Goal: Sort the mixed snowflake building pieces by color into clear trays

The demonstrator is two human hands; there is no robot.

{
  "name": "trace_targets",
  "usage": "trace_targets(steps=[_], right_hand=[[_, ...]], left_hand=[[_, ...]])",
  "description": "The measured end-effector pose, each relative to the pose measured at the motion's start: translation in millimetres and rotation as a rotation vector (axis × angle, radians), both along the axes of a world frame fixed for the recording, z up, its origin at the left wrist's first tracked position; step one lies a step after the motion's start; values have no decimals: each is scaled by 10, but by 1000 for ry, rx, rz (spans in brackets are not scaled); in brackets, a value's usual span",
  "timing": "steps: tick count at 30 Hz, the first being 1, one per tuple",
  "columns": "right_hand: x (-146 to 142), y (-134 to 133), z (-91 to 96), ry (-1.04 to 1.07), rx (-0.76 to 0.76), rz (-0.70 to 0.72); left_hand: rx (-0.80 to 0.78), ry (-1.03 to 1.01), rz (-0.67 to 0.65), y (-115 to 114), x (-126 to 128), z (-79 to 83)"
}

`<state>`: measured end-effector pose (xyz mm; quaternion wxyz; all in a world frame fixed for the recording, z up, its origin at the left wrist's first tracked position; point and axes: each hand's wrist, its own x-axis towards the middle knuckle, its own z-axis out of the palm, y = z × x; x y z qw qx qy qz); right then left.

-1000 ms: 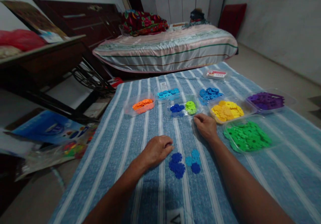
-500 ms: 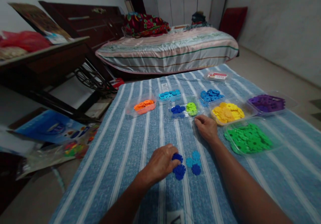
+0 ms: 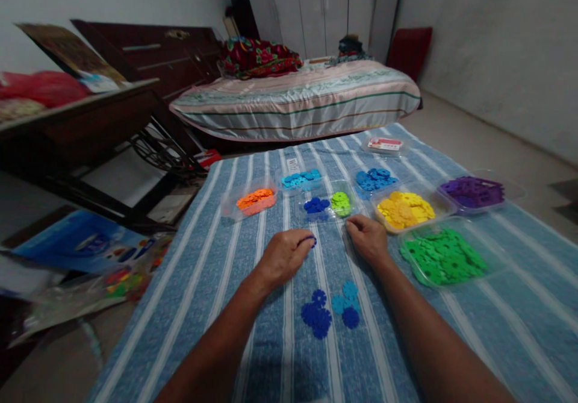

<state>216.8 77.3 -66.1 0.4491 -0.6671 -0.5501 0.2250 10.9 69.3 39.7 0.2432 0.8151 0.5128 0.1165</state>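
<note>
My left hand (image 3: pixel 285 255) pinches a dark blue notched plastic disc (image 3: pixel 313 242) between thumb and fingertips, above the cloth. Closer to me lie a cluster of dark blue discs (image 3: pixel 316 317) and a joined group of light blue discs (image 3: pixel 345 297) with one dark blue disc among them. My right hand (image 3: pixel 368 238) is closed and rests on the cloth; what its fingers hold, if anything, is hidden. Just beyond it is a clear divided tray (image 3: pixel 301 216) with dark blue discs (image 3: pixel 316 205) on one side and lime green discs (image 3: pixel 341 203) on the other.
Around the hands stand clear trays of orange (image 3: pixel 256 200), light blue (image 3: pixel 301 178), blue (image 3: pixel 376 179), yellow (image 3: pixel 405 210), purple (image 3: pixel 472 192) and green discs (image 3: pixel 445 255). A small box (image 3: pixel 385 144) lies at the far edge of the striped cloth (image 3: pixel 203 306). Beyond is a bed (image 3: pixel 293 108).
My left hand has left the dark blue cluster and moved forward with one disc in its fingers. My right hand stays by the divided tray. The view has shifted slightly.
</note>
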Motion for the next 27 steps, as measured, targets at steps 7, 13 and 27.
trace_targets(steps=[7,13,27], right_hand=[[-7,6,-17,-13,9,-3],[-4,11,-4,-12,6,-6],[27,2,-76,-34,17,-7]], left_hand=[[219,230,-12,722,255,126],[298,436,239,821,353,147],[151,123,242,66,-403,-518]])
